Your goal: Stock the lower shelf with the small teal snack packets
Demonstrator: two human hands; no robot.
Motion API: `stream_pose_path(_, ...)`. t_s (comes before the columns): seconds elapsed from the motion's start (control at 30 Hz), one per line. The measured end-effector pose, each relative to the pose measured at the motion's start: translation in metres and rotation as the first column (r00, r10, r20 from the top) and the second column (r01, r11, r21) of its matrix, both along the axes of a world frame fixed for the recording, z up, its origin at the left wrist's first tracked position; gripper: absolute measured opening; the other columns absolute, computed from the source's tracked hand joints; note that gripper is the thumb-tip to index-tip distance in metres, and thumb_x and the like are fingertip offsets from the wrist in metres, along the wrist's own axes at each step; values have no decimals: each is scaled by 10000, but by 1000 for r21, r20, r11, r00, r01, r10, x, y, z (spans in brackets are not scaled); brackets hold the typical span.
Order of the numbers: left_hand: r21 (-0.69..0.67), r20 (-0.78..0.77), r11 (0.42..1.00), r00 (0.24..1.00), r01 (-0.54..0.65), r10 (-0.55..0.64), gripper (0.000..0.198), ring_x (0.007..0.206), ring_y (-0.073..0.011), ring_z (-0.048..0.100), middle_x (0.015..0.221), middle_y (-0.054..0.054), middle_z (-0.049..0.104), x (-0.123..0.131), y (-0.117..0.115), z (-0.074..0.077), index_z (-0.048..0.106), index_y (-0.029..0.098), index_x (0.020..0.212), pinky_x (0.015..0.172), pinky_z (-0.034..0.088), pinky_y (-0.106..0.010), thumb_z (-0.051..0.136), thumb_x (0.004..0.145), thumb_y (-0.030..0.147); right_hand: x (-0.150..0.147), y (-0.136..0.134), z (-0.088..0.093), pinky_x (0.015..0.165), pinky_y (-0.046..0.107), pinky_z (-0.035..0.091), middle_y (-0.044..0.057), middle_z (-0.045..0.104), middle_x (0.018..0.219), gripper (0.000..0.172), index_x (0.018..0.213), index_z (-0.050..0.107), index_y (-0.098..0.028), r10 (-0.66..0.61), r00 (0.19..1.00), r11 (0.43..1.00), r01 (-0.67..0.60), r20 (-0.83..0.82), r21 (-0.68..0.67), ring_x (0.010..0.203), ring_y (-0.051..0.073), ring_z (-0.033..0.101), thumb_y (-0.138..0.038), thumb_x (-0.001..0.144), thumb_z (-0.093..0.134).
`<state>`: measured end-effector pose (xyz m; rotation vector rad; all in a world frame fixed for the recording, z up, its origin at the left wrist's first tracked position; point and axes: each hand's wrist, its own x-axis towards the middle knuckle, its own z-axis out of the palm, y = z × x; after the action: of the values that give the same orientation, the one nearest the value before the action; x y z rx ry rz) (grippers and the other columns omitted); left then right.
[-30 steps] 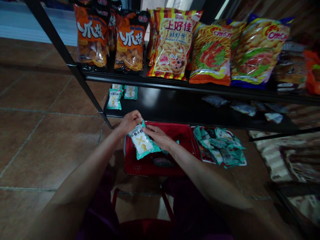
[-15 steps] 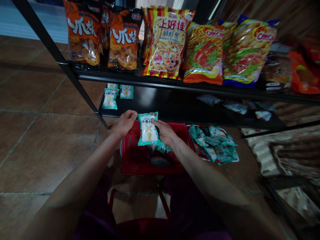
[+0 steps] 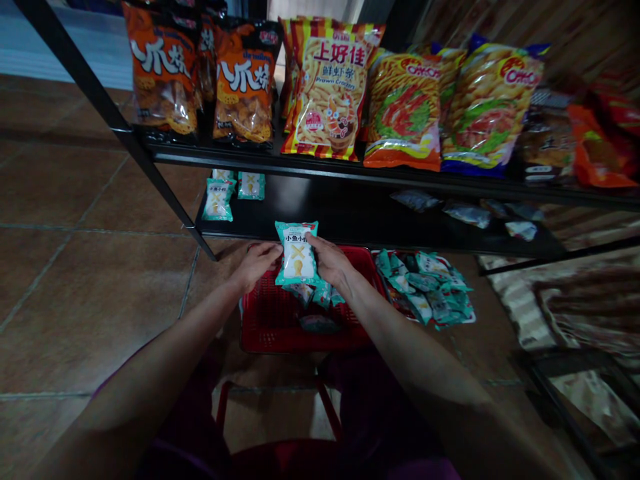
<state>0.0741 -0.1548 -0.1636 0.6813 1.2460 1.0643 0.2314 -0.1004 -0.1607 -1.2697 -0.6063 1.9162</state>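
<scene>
A teal and white snack bag [image 3: 299,257] is held upright, front facing me, above a red basket [image 3: 260,327]. My right hand [image 3: 331,260] grips its right side, thumb over the front. On its left edge, the fingers of my left hand [image 3: 260,262] are closed together at the bag's side. Inside the basket, under the held bag, lie a few more teal bags [image 3: 324,293]. Similar teal snack bags [image 3: 219,200] stand at the left end of the black lower shelf [image 3: 310,200].
Right of the basket, a tray is heaped with teal bags [image 3: 433,287]. The upper shelf [image 3: 330,168] holds orange bags [image 3: 245,83], prawn cracker bags [image 3: 327,93] and noodle-pattern bags [image 3: 405,110]. Small clear packets [image 3: 467,213] lie on the lower shelf's right. A black shelf post [image 3: 145,157] slants at left.
My left hand has moved from the bag's upper left corner down to the middle of its left edge. The bag has risen slightly, with my right hand still holding it.
</scene>
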Motion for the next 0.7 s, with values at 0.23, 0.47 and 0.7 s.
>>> stream_pose_path(0.23,-9,8,1000,1000,14,-14,241,735,-138,600,855,-48,679,6,-9,-4,671,162,838,698,478,-271,724,678,334,2,7,-7,807,394,549,56,726,810,118,903,611,-165,-41,998,998,38,-52,-51,776,202,682,-255,833,577)
stream_pose_path(0.47,-56,120,998,992,33,-26,229,719,-139,633,914,-74,672,5,-14,-4,652,146,897,679,522,-293,715,710,262,4,13,-12,826,413,538,58,724,866,182,958,593,-172,-100,993,992,95,-58,-82,805,199,681,-309,838,577)
stream_pose_path(0.7,-48,226,999,974,-4,15,294,768,-149,656,948,-72,669,11,-13,-6,620,134,953,764,540,-324,673,683,31,2,14,-7,801,382,548,38,714,783,125,923,596,-166,-205,977,974,196,-65,-117,748,183,674,-263,860,546)
